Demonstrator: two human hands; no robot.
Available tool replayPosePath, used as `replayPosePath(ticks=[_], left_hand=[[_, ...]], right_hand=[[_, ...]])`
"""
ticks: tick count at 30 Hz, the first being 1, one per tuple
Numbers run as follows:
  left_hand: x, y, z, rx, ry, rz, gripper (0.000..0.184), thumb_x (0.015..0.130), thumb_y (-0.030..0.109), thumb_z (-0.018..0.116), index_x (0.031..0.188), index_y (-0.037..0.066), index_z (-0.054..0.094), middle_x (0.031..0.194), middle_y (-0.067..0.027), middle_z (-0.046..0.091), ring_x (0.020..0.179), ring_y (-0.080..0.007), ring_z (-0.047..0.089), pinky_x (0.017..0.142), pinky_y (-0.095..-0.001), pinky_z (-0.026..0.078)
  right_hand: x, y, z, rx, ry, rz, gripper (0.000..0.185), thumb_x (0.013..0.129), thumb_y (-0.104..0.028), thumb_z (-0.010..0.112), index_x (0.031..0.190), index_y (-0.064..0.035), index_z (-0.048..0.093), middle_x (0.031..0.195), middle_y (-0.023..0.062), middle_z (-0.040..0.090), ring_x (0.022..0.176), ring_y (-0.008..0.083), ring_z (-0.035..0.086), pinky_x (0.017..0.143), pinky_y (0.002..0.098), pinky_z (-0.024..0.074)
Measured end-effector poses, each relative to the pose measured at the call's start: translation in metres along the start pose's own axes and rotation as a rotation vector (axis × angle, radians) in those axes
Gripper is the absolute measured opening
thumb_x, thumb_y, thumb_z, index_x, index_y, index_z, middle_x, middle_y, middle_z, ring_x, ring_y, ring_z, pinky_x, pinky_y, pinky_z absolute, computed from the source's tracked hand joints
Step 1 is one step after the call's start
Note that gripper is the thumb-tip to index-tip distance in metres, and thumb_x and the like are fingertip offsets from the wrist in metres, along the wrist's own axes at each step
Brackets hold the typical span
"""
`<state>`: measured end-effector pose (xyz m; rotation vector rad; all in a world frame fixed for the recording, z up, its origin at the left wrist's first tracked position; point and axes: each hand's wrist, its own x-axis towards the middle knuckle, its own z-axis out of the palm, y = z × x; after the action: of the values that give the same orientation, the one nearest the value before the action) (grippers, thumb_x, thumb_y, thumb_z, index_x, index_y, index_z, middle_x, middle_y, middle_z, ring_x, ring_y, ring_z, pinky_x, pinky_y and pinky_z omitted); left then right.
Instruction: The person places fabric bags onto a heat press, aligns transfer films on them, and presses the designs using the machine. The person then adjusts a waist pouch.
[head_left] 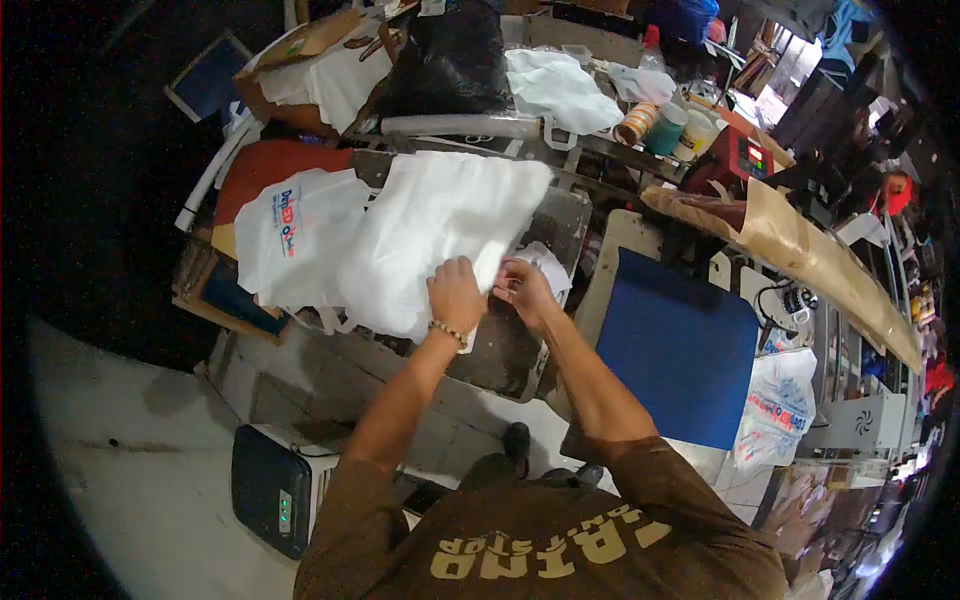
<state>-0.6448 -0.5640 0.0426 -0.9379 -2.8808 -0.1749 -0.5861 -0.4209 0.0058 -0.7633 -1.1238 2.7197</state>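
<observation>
I am resting the left hand (455,297), which is wearing a beaded bracelet, palm down on the near right part of a large white, soft, rectangular sheet (440,220). Its fingers are lying close together over the material. I am holding the right hand (525,290) at the sheet's right edge with its fingers curled and the gap narrow; I cannot tell whether they are pinching anything. The sheet is lying across a dark, worn, flat-topped table (500,365) and is overlapping a white plastic bag with red and blue lettering (300,235) on the left. To the right, a flat blue rectangular panel (680,340) is lying beside another printed white bag (778,405). Beyond the sheet, a pale rolled tube (460,126) is stretching sideways in front of a shiny black plastic bag (450,60).
</observation>
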Motion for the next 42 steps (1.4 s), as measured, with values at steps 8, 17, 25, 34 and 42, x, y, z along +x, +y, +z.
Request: replayPosePath(ticks=[8,17,25,34,42], left_hand=[[0.107,-0.095,-0.132,0.149,0.231,0.244,0.026,0.080,0.006,0.055,0.106,0.004,0.059,0.084,-0.0203,0.068,0.085,-0.0416,0.067,0.071,-0.0533,0.055],[0.078,-0.058,-0.412,0.292,0.129,0.232,0.071,0.057,0.004,0.083,0.125,0.009,0.062,0.105,-0.0147,0.069,0.100,-0.0355,0.065,0.090,-0.0431,0.052],[0.020,-0.009,-0.495,0.483,-0.274,0.444,0.044,0.064,0.014,0.082,0.107,0.006,0.072,0.089,-0.0118,0.073,0.084,-0.0284,0.070,0.075,-0.0399,0.055],[0.102,0.006,-0.425,0.747,0.006,0.539,0.047,0.062,0.013,0.080,0.108,0.014,0.075,0.097,-0.0144,0.072,0.102,-0.0344,0.068,0.092,-0.0474,0.053],[0.086,-0.078,-0.063,-0.151,-0.191,-0.040,0.055,0.091,0.046,0.061,0.136,0.015,0.057,0.133,-0.0175,0.059,0.125,-0.0368,0.054,0.104,-0.0554,0.040]], right_hand=[[-0.008,-0.033,-0.026,-0.593,0.027,-0.507,0.047,0.089,-0.015,0.065,0.135,-0.0075,0.055,0.119,0.0095,0.063,0.104,0.0204,0.061,0.088,0.0368,0.0517],[-0.087,-0.174,0.100,-1.199,0.209,-1.447,0.102,0.065,-0.020,0.087,0.150,-0.0050,0.033,0.152,0.0236,0.034,0.138,0.0438,0.035,0.114,0.0471,0.0336],[-0.111,-0.187,0.158,-1.273,-0.753,-0.886,0.104,0.065,-0.041,0.086,0.148,-0.0021,0.037,0.147,0.0234,0.044,0.134,0.0356,0.044,0.114,0.0429,0.0325],[-0.124,-0.085,0.132,-0.836,-0.445,-0.839,0.078,0.074,-0.028,0.085,0.135,0.0037,0.047,0.121,0.0212,0.065,0.109,0.0311,0.064,0.097,0.0392,0.0487],[0.038,0.033,-0.009,-0.485,-0.186,-0.256,0.077,0.076,-0.022,0.086,0.135,0.0061,0.046,0.119,0.0192,0.065,0.105,0.0265,0.065,0.086,0.0353,0.0551]])
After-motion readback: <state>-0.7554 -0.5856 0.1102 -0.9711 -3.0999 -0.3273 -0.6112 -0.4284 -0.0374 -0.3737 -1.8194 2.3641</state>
